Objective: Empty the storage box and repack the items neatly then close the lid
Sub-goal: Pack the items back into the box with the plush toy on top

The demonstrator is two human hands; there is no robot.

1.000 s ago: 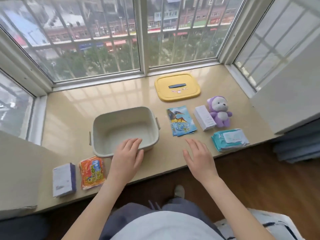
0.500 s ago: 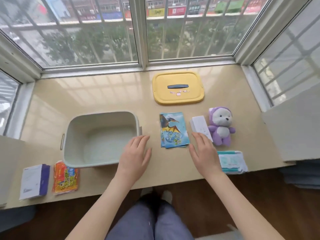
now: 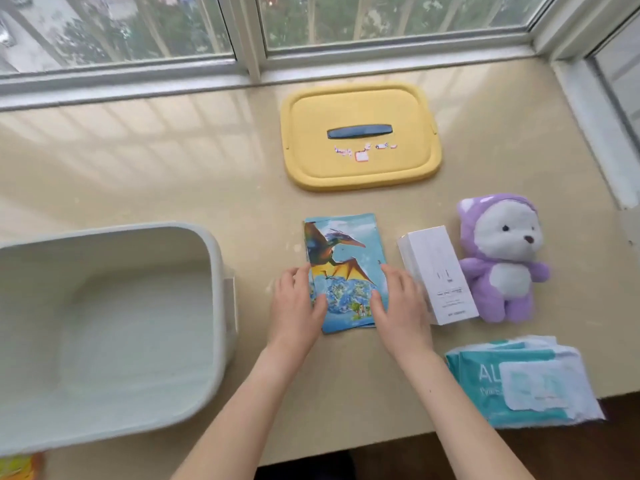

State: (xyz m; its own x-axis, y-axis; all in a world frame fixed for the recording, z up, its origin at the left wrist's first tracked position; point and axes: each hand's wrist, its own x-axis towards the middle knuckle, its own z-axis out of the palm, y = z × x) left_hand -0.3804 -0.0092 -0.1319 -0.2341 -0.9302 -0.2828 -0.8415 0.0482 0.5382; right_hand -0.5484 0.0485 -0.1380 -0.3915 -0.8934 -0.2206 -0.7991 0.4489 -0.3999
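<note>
Far left, bottom corner: orange printed packet, mostly cut off by the frame.

Left: pale grey-green plastic storage box, lid off, upright on the beige stone tabletop. Nothing lies inside it.

Centre: card stack, thin, glossy and blue, printed with a pterosaur, lying flat just right of the box and apart from it. The left hand grips its left edge, fingers curled at the edge and thumb on the cover. The right hand grips the right edge the same way. Whether the near end is raised off the surface cannot be told.

Behind the stack, near the window frame: yellow rounded plastic lid, flat, dark blue handle facing up, small stickers beneath it.

Right of centre: white rectangular carton, lying flat, just beside the right hand. Against its right side: purple-and-white plush bear, face up.

Near right edge: teal-and-white pack of wipes, overhanging the tabletop edge slightly.
</note>
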